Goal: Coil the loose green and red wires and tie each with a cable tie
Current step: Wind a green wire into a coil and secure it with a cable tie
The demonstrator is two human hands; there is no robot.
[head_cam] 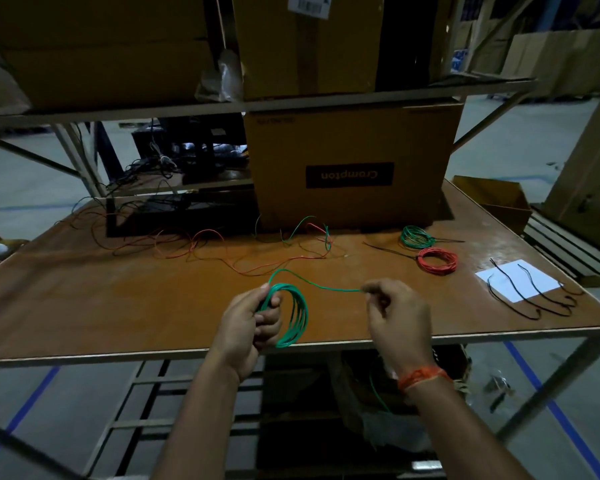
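Observation:
My left hand [253, 322] grips a green wire coil [297, 315] of several loops above the table's front edge. A free length of the same green wire arcs up and runs right to my right hand [394, 311], which pinches it; more green wire hangs down below that hand. Loose red wires [205, 242] and loose green wires [309, 230] lie tangled across the back of the table. A tied green coil [417, 237] and a tied red coil [437, 260] lie at the right. Several black cable ties [530, 289] lie by the right edge.
A brown wooden table [118, 306] carries a large cardboard box [350, 168] at the back middle. White paper [518, 279] lies under the cable ties. A small open box [499, 202] stands at the far right. Shelving with cartons hangs overhead.

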